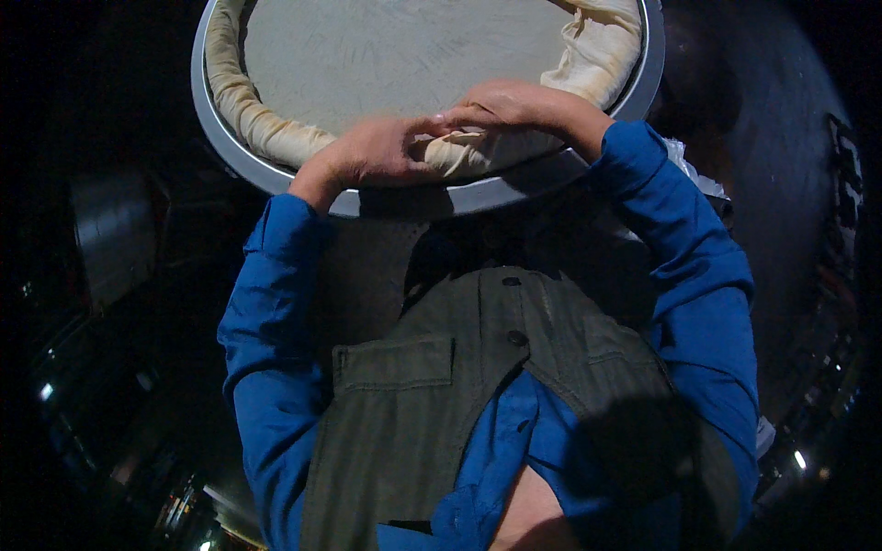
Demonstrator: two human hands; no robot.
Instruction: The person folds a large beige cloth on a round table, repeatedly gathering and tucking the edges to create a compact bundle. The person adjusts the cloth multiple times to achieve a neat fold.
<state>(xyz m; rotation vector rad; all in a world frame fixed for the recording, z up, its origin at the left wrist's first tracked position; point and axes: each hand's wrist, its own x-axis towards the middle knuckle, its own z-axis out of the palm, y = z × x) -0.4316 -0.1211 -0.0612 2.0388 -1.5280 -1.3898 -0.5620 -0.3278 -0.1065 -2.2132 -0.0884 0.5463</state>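
Note:
Before me is a large round metal rim (503, 191) around a flat grey-green surface (406, 55). A thick roll of cream cloth (256, 127), wrinkled and twisted, lies just inside the rim. At the near edge, my left hand (375, 148) holds the roll from the left, its thumb and fingers around it. My right hand (510, 107) bends over the same roll from the right, and its fingertips meet those of my left hand. A small loose fold of cloth sticks up between the hands. The undersides of the fingers are hidden.
At the upper right the cloth lies wider and looser. Crumpled whitish material (696, 172), perhaps plastic, is beyond my right forearm. A pale panel (114, 234) stands at the left. The surroundings are dark, with small lights low in the view.

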